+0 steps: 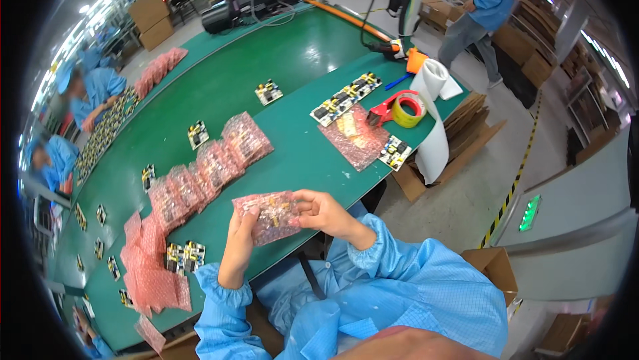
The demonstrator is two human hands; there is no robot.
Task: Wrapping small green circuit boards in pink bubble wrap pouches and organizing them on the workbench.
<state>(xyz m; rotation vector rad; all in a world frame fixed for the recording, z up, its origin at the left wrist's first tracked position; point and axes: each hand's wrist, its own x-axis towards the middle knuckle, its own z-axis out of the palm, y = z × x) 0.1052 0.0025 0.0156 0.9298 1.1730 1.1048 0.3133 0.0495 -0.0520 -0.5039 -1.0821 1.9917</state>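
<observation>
Between my two hands, above the table's front edge, is a pink bubble-wrap bag (267,217) with a circuit board showing through it. My left hand (243,228) grips its left end, thumb on top. At the right end, the fingers of my right hand (321,213) pinch the bag's edge. Just beyond lies a row of filled bubble-wrap bags (212,167), leaning on one another. Left of my hands is a pile of flat pink bubble-wrap bags (146,263), with two bare circuit boards (186,257) beside it.
A green conveyor belt (219,87) carries spaced circuit boards (269,92). On the right are a strip of joined boards (346,98), a tape dispenser (404,109), a white roll (432,77) and a single board (395,152). Co-workers in blue (103,90) sit across the belt.
</observation>
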